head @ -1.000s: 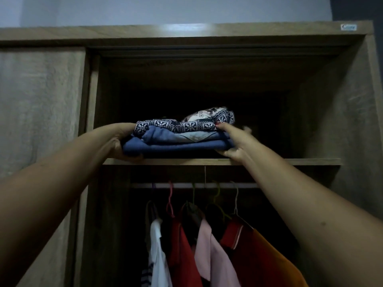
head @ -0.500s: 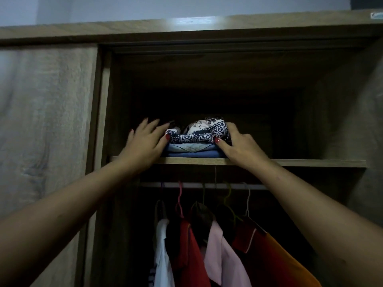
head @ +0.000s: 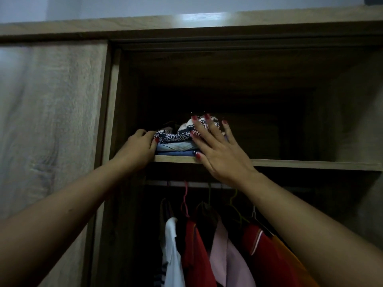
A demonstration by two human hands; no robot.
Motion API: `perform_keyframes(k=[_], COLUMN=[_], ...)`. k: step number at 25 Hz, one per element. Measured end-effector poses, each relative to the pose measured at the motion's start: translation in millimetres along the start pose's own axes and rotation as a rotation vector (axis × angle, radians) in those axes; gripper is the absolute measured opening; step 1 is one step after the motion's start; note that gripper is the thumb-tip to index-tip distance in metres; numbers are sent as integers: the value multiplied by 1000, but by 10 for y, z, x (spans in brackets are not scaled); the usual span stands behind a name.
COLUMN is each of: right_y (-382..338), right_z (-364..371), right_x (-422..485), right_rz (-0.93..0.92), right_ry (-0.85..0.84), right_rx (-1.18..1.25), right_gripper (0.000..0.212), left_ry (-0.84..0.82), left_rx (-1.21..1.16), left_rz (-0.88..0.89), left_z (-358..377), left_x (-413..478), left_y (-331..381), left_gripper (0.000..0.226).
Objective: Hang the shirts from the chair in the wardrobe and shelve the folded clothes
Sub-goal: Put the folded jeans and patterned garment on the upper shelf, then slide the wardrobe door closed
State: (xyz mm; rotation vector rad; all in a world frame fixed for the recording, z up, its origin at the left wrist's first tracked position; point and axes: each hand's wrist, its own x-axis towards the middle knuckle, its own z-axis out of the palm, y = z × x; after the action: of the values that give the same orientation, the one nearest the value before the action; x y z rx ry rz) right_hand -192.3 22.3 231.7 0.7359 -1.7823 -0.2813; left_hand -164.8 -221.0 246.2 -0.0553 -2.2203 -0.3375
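Observation:
A small stack of folded clothes, blue pieces under a navy-and-white patterned one, lies on the wardrobe's upper shelf near its left end. My left hand curls against the stack's left side, fingers bent, thumb on the patterned cloth. My right hand is spread flat with fingers apart, pressing on the stack's right front and top. Below the shelf, several shirts hang on hangers from the rail: white, red, pink, red and orange.
A closed wooden sliding door covers the wardrobe's left half. The upper compartment is dark behind and to the right of the stack. The wardrobe's right wall bounds the opening.
The stack has gone from held in front of the shelf to lying deeper on it. My right hand opened flat over it; my left hand moved against its left side. The view shifted closer.

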Motion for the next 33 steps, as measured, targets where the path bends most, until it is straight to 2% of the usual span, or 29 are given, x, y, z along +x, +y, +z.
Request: perform_keyframes(k=[2,4,8,11,14,16,17,20,23,27,29,33], right_y=[-7,4,13,-14,-365,-840,-1109,-1917,-2565,-3301,-3647,-4203], right_z=[34,48,38,22,-95,-151,-152,-80,156,425,531,679], right_x=[-7,9,11,16,20,-9,-56,-267,-648,-1404,-1772,-2206], right_rz=[-64,-67,-69,-39,11,-15,-17,62,115,153,196,292], right_ry=[-47,-105,-112,-117,55,212,232,82,-53,-224,-413,-753], right_rx=[-47,9,50,86,273,419,516,894,1099,1097,1042,857], right_gripper=[60,63,63,64,62,51,42,18,23,28,25,37], left_ry=[6,24,16,-2,183,281,300,275,186,-9,-110,-197], left_rx=[21,76,125,112,111,155,164,147,191,213,204,238], left_rz=[31,80,72,141,291,359,334,90,-13,-68,-50,1], left_z=[11,31,-9,-98,-314,-444,-465,-446,-322,45,270,589], left_x=[-39,-124,-268,-463,-951,-1357,-1549,-2070,-2471,-3032,-3341,-3716], left_y=[-12,-24,-1,27,-133,-390,-561,-1160,-1666,-2057,-2142,-2195], left_gripper=[46,49,54,57,55,55,56,57,60,63,65,68])
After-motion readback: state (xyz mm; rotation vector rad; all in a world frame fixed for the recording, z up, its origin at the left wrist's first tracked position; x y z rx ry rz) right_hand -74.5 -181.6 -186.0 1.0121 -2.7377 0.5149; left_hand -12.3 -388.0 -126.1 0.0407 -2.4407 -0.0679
